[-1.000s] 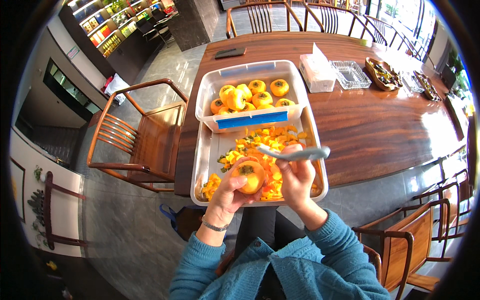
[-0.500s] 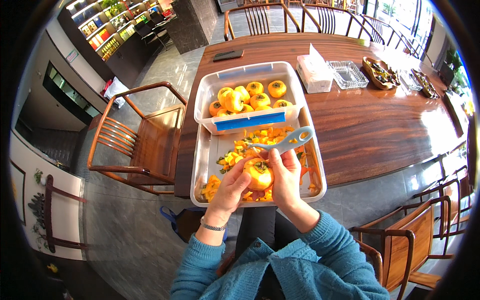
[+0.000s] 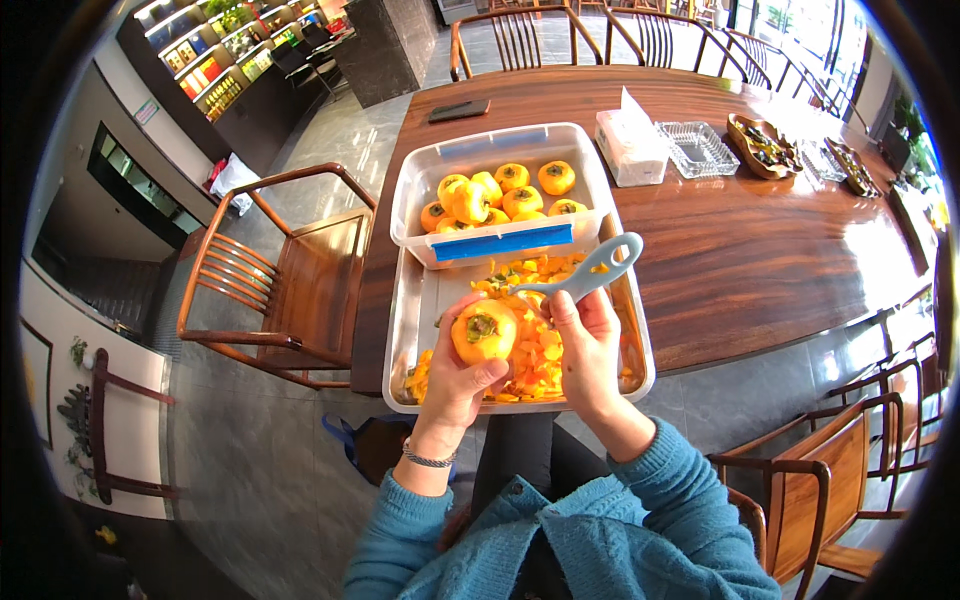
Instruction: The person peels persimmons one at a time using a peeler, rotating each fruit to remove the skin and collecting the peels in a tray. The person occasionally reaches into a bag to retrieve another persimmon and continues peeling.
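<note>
My left hand (image 3: 452,392) holds an orange persimmon (image 3: 488,338), its leafy top turned up. The fingers wrap its far left side and the thumb rests along the near edge. In my right hand (image 3: 590,362) is a peeler (image 3: 600,268) with a grey-blue handle and a hole in its end. Its head points left, just beyond the persimmon and apart from it. Both hands are over a metal tray (image 3: 643,340) strewn with orange peelings (image 3: 538,372) and green leafy bits. A clear plastic box (image 3: 402,205) of persimmons (image 3: 470,203) sits across the tray's far part.
The dark wooden table (image 3: 720,270) extends to the right. On it are a tissue pack (image 3: 632,150), a glass dish (image 3: 697,150), a wooden bowl (image 3: 765,148) and a dark phone-like slab (image 3: 459,111). Wooden chairs stand around, one at the left (image 3: 320,285).
My hands have moved apart. The persimmon went left with my left hand, leafy top now more toward me. My right hand and the peeler shifted slightly right, the handle tilting up.
</note>
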Available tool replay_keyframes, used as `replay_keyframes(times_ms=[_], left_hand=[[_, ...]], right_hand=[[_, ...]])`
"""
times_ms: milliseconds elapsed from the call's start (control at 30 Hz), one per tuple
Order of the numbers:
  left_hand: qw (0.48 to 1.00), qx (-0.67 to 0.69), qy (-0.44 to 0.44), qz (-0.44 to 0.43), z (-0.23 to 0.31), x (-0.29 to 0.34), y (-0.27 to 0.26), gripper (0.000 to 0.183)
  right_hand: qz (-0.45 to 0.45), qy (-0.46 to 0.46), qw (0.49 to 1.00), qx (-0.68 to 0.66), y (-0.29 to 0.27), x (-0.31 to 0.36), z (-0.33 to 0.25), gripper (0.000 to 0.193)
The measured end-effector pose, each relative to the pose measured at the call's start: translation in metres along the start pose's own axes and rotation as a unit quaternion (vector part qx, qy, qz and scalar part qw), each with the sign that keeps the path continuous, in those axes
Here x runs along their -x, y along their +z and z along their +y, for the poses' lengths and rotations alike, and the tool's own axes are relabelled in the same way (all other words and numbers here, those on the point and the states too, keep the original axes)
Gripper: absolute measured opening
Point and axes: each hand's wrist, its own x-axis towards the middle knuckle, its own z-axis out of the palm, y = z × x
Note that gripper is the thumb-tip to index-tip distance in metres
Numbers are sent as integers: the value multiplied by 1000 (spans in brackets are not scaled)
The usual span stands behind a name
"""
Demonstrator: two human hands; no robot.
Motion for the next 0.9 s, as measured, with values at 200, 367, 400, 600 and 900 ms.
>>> replay_keyframes(times_ms=[200,367,400,600,900], left_hand=[[999,-34,4,-34,-2,1,-1,68],[997,-42,-25,-65,7,2,-11,60],[996,-39,-39,-73,8,2,-12,60],[994,-71,-60,-61,6,1,-10,61],[962,-251,28,-107,8,-1,-8,54]], right_hand=[[-79,6,988,132,-1,1,-2,18],[-91,10,994,52,-5,-1,-19,18],[-95,25,994,41,-7,-2,-24,18],[-239,94,963,87,-2,5,-35,28],[-261,59,949,168,-2,7,-35,28]])
